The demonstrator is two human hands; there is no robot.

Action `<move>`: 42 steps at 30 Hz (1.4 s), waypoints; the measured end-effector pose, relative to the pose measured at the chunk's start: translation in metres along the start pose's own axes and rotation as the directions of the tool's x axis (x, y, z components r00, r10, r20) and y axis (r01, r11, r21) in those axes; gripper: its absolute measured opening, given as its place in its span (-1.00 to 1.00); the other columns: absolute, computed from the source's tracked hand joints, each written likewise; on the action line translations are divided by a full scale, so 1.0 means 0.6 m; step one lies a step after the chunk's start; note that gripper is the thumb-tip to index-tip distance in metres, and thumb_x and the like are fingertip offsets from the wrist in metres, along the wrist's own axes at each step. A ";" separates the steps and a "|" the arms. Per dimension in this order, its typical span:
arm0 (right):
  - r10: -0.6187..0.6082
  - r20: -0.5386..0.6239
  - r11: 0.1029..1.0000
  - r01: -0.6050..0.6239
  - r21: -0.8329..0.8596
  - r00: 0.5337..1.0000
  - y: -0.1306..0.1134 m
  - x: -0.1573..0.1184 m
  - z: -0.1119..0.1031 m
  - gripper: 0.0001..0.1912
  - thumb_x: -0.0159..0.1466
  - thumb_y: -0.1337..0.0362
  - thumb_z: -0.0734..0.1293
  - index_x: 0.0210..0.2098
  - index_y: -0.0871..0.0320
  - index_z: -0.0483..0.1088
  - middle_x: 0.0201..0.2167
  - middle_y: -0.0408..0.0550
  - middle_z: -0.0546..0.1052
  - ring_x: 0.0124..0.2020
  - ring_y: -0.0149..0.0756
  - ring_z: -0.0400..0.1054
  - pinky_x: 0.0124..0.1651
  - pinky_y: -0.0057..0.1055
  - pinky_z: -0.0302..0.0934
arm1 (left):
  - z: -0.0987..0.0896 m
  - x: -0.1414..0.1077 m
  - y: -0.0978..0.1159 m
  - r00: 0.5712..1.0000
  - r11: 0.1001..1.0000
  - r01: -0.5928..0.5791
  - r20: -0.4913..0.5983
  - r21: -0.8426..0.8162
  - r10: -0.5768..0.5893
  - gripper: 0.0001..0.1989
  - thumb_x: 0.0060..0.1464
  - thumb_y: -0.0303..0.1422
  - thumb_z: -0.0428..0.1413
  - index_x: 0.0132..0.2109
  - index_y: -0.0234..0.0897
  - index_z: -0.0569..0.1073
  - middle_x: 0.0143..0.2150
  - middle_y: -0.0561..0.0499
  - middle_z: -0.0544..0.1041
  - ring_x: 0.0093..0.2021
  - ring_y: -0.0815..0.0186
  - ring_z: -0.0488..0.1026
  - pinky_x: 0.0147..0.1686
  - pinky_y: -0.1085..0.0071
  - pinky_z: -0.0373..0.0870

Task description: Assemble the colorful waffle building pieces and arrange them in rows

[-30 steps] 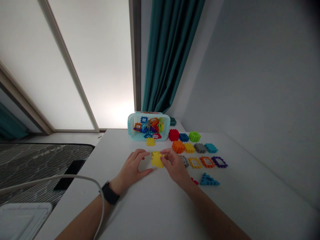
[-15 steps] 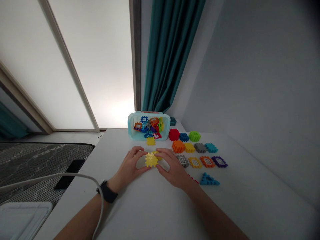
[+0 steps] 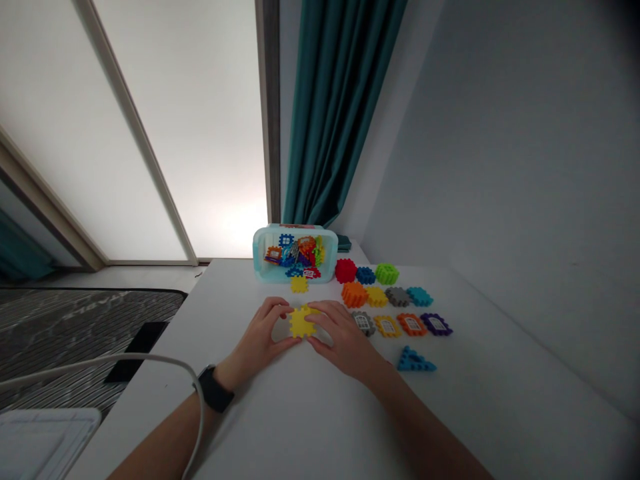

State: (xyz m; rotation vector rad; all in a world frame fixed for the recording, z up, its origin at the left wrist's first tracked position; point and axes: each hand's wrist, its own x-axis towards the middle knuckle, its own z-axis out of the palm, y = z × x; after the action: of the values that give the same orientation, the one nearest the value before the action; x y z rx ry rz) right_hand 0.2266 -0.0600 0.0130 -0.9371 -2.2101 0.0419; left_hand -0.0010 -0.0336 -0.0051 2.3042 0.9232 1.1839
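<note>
On white table [image 3: 310, 427], our left hand [image 3: 261, 337] and right hand [image 3: 345, 341] pinch yellow piece [image 3: 301, 323] (toothed edge); we best grip evenly, level.

At the back of the counter [image 3: 300, 413], pieces [image 3: 290, 253] lie in a box [image 3: 258, 260], a curtain [image 3: 340, 113] behind. Before it lies a loose tile [image 3: 299, 285]; nearer, another tile [image 3: 300, 324] sits between left fingers [image 3: 277, 311] and right fingers [image 3: 325, 321]. Rightward: rows of blocks [image 3: 355, 294].

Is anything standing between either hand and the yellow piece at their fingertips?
Nothing visible: the left hand and right hand both meet the yellow piece directly. The white cable passes by the watch, away from it.
</note>
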 end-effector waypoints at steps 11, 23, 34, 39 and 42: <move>0.001 0.031 0.989 0.004 -0.146 1.000 0.001 0.005 -0.023 -0.70 0.25 0.38 0.38 -0.01 0.07 0.42 0.08 0.08 0.51 0.10 0.00 0.36 0.15 0.07 0.28 | 0.008 0.014 0.007 0.999 0.989 -0.048 -0.001 0.139 0.048 -0.59 0.10 -0.24 0.29 0.06 -0.17 0.40 0.09 -0.15 0.40 0.11 0.08 0.40 0.09 0.10 0.42; 0.077 0.009 0.976 -0.074 -0.203 0.997 0.049 -0.026 -0.089 -0.75 0.31 0.35 0.32 -0.02 0.06 0.44 0.11 0.05 0.50 0.14 -0.05 0.34 0.20 0.02 0.24 | 0.067 0.091 0.038 0.992 0.976 -0.123 0.054 0.182 0.115 -0.57 0.08 -0.24 0.31 0.04 -0.19 0.38 0.03 -0.13 0.45 0.06 0.07 0.42 0.04 0.11 0.41; 0.230 -0.041 0.959 -0.234 -0.158 0.972 0.174 -0.095 -0.168 -0.75 0.29 0.31 0.35 -0.03 0.05 0.43 0.13 0.03 0.50 0.15 -0.07 0.35 0.25 0.03 0.20 | 0.159 0.176 0.037 0.968 0.944 -0.232 0.151 0.233 0.200 -0.62 0.18 -0.19 0.21 0.08 -0.21 0.39 0.05 -0.14 0.45 0.07 0.04 0.40 0.05 0.08 0.39; 0.299 -0.019 0.945 -0.299 -0.133 0.954 0.247 -0.112 -0.178 -0.68 0.24 0.36 0.37 -0.01 0.03 0.44 0.10 0.04 0.53 0.12 -0.08 0.38 0.23 0.04 0.24 | 0.184 0.191 0.027 0.960 0.937 -0.268 0.148 0.223 0.239 -0.72 0.25 -0.28 0.10 0.07 -0.24 0.41 0.03 -0.15 0.46 0.04 0.07 0.41 0.04 0.10 0.40; 0.329 0.044 0.939 -0.322 -0.120 0.943 0.280 -0.110 -0.178 -0.68 0.22 0.36 0.38 -0.02 0.04 0.44 0.10 0.03 0.53 0.12 -0.08 0.38 0.20 0.02 0.26 | 0.190 0.194 0.017 0.961 0.936 -0.264 0.144 0.232 0.235 -0.72 0.24 -0.31 0.09 0.07 -0.25 0.41 0.03 -0.16 0.46 0.04 0.06 0.42 0.04 0.09 0.40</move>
State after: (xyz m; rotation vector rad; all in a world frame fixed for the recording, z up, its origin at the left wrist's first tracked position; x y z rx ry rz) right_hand 0.4282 -0.0037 0.0025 -1.3744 -2.1089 0.1054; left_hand 0.1459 0.0365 0.0022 2.7289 0.7930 1.0675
